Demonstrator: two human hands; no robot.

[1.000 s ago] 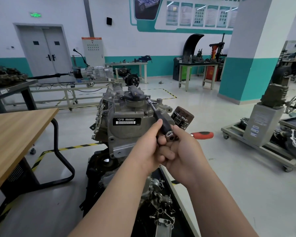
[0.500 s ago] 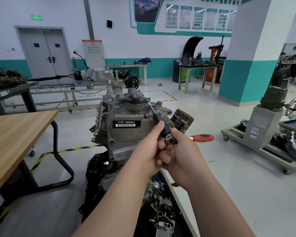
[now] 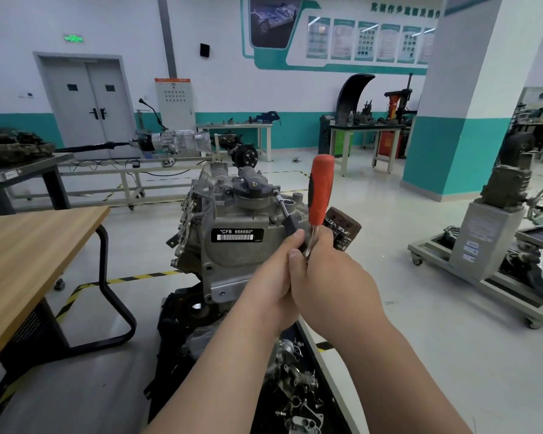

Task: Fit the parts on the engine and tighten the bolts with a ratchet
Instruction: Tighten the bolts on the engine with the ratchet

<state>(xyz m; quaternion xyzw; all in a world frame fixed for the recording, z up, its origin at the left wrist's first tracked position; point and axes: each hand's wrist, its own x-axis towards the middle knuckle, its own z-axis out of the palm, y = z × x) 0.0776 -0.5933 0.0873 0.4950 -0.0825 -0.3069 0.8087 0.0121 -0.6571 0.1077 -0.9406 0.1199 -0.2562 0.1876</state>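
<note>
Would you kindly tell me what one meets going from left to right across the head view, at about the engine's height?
Wooden table → engine → ratchet's red handle → oil filter → grey stand on the wheeled trolley.

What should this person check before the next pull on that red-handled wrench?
1. Tip on the bolt: the bar reaches the engine beside the black cap; seating cannot tell.
2. Steadying: the left hand grips the bar: ok.
3. Turning grip: the right hand holds the wrench near its head, below the red handle: ok.
4. Swing room: the brown canister sits close by the upright handle: cannot tell.
5. Bolt tightness: cannot tell.
</note>
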